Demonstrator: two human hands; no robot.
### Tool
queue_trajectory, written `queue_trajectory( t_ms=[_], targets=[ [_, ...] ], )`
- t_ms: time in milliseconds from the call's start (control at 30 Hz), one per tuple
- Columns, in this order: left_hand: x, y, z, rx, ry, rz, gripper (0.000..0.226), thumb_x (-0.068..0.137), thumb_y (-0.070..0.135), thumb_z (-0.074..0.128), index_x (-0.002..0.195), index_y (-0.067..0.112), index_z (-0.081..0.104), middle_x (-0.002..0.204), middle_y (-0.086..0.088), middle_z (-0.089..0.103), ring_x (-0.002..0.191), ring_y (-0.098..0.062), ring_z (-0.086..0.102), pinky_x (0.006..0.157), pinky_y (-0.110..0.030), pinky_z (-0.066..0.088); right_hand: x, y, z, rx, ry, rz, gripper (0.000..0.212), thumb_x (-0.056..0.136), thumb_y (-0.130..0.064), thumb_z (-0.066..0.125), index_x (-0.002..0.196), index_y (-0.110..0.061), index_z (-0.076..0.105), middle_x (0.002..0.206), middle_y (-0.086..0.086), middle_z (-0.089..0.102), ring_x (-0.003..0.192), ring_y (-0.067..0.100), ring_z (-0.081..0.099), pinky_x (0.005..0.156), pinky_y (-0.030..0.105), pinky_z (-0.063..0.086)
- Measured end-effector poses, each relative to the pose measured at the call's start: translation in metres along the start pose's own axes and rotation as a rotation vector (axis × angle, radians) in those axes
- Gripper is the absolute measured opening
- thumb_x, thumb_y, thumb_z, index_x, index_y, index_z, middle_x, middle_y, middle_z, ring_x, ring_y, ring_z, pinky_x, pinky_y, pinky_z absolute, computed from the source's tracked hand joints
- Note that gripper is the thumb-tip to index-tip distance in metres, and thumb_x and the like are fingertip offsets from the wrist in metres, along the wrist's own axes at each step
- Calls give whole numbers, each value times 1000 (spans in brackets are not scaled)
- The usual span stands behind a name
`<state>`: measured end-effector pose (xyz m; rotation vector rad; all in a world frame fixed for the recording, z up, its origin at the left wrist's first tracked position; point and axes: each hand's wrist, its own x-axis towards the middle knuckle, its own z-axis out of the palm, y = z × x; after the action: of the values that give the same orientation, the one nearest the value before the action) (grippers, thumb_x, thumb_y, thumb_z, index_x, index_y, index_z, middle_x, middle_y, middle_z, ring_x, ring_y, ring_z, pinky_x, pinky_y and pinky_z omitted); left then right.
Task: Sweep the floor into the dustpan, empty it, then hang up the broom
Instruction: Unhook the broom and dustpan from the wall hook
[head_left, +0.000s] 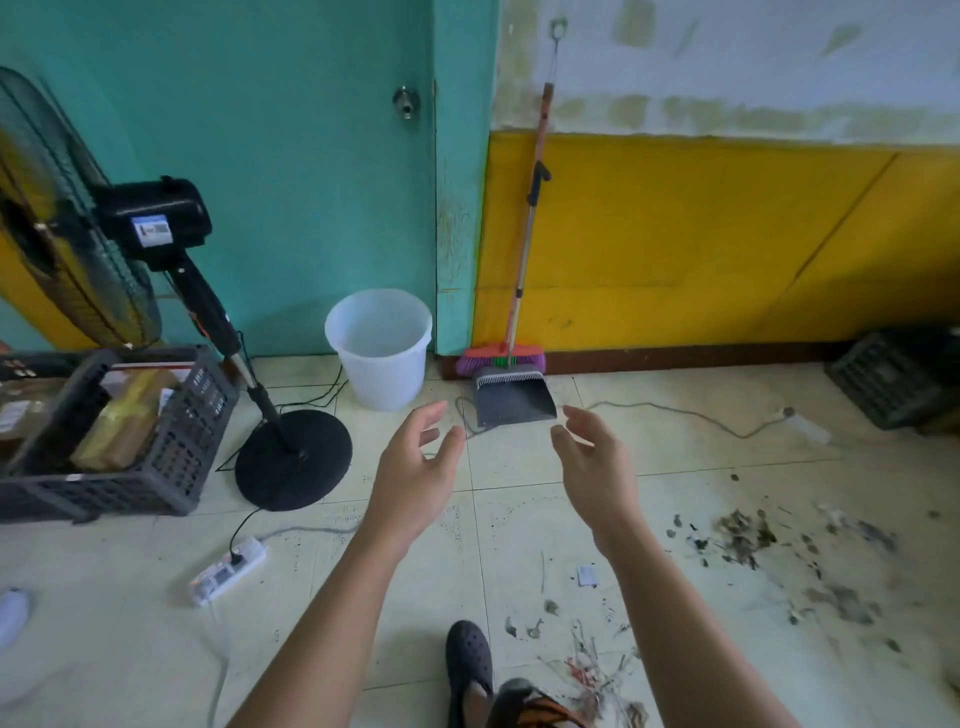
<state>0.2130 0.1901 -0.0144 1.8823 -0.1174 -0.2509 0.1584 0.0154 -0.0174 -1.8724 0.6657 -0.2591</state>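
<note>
Dry litter (744, 536) lies scattered over the pale tiles to the right. Both arms reach forward, left hand (415, 475) and right hand (597, 467) with fingers loosely spread, palms facing, holding nothing. Just beyond them a grey dustpan (511, 401) stands on the floor against the purple-and-orange-bristled broom (522, 265), which is upright against the yellow wall.

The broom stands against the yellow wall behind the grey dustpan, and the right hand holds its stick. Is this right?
Not quite. In the head view the right hand holds nothing: it is open, in the air, apart from the broom. The rest is correct: the broom stands against the yellow wall behind the grey dustpan.
</note>
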Motion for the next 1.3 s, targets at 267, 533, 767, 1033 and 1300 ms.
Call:
queue_trajectory(
  t_ms=[267, 533, 767, 1033, 1300],
  targets=[
    [101, 8, 23, 106, -64, 16, 37, 95, 29, 57, 132, 26, 52, 133, 16, 53, 119, -4, 51, 95, -23, 36, 96, 1, 14, 82, 59, 81, 40, 98, -28, 49, 137, -21, 48, 134, -4, 55, 111, 10, 53, 86, 27, 43],
    [223, 51, 60, 180, -153, 58, 41, 96, 29, 54, 137, 23, 49, 134, 16, 51, 119, -1, 49, 97, -23, 37, 213, -15, 17, 146, 112, 147, 34, 97, -22, 49, 131, -19, 53, 114, -6, 59, 105, 13, 55, 75, 22, 43],
    [279, 61, 77, 218, -179, 60, 39, 97, 30, 54, 135, 26, 48, 134, 16, 50, 118, -2, 48, 93, -23, 36, 275, -24, 22, 153, 96, 151, 39, 96, -25, 49, 135, -20, 51, 120, -4, 60, 103, 10, 56, 71, 17, 43],
    [348, 71, 90, 218, -227, 99, 42, 98, 28, 54, 138, 23, 46, 139, 12, 48, 119, -2, 47, 85, -9, 35, 326, -37, 33, 86, 112, 173, 32, 96, -30, 51, 127, -23, 53, 119, 0, 63, 96, 15, 59, 85, 34, 51],
    [441, 64, 91, 204, -267, 119, 44, 97, 34, 54, 139, 24, 45, 140, 12, 49, 116, -1, 49, 88, -13, 35, 401, -55, 65, 7, 137, 187, 42, 95, -32, 54, 136, -23, 49, 122, -3, 63, 100, 11, 60, 81, 30, 52]
  ],
)
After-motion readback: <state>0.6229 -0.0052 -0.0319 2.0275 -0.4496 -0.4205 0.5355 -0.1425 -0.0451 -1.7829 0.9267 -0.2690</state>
